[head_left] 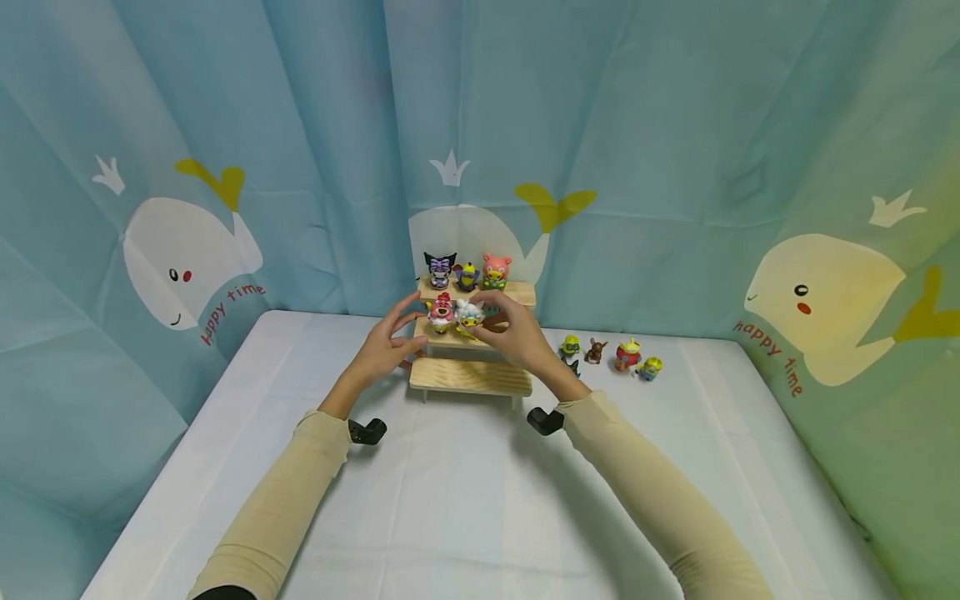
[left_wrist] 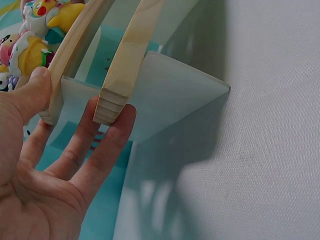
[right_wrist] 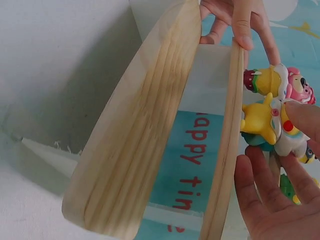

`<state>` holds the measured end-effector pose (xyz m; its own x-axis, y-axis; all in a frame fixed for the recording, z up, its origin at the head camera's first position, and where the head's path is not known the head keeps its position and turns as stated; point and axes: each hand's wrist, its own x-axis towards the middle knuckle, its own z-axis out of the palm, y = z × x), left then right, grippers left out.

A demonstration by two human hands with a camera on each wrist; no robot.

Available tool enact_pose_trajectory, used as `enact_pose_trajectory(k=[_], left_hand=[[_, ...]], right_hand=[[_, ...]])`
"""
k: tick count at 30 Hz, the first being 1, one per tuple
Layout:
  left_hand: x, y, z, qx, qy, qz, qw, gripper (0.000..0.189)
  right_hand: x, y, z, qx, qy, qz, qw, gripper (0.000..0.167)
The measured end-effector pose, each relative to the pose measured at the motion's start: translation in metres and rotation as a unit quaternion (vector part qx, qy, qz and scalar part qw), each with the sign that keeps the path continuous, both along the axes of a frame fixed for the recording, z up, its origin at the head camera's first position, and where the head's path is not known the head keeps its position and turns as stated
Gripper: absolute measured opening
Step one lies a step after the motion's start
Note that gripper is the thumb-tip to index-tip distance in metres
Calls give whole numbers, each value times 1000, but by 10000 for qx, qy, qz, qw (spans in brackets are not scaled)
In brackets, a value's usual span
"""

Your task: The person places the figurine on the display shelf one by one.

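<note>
My right hand (head_left: 513, 329) holds a small yellow figurine with a fluffy white hood (head_left: 469, 314) between thumb and fingers, at the middle step of a wooden tiered display stand (head_left: 471, 377). Right beside it stands a pink bear-hooded figurine (head_left: 440, 312) with a red top. My left hand (head_left: 384, 343) grips the left end of the middle board, thumb on its front edge; in the left wrist view, other fingers of the left hand (left_wrist: 55, 185) reach past the lower board's end. On the top step are a purple-and-black figurine (head_left: 440, 271), a small yellow-and-purple one (head_left: 467, 277) and a pink-hooded one (head_left: 496, 272).
Several small figurines, among them a brown one (head_left: 596, 351), a red one (head_left: 627, 356) and a yellow-and-blue one (head_left: 649, 368), stand on the white-covered table (head_left: 450, 500) right of the display stand. A blue-green curtain with whales (head_left: 645, 125) hangs behind.
</note>
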<state>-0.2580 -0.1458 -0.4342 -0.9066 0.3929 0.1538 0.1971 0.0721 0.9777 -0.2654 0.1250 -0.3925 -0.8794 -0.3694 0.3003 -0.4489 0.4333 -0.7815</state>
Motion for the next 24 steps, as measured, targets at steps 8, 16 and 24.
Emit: enact_pose_trajectory(k=[8,16,24], left_hand=[[0,0,0,42,-6,-26,10000,79],[0,0,0,-33,14,31,10000,79],[0,0,-1,-53,77,38,9999,79]], right_hand=[[3,9,6,-8,-6,183,9998,48],[12,27,11,267,308,344,9986,51],[20,50,15,394,357,366,9979,52]])
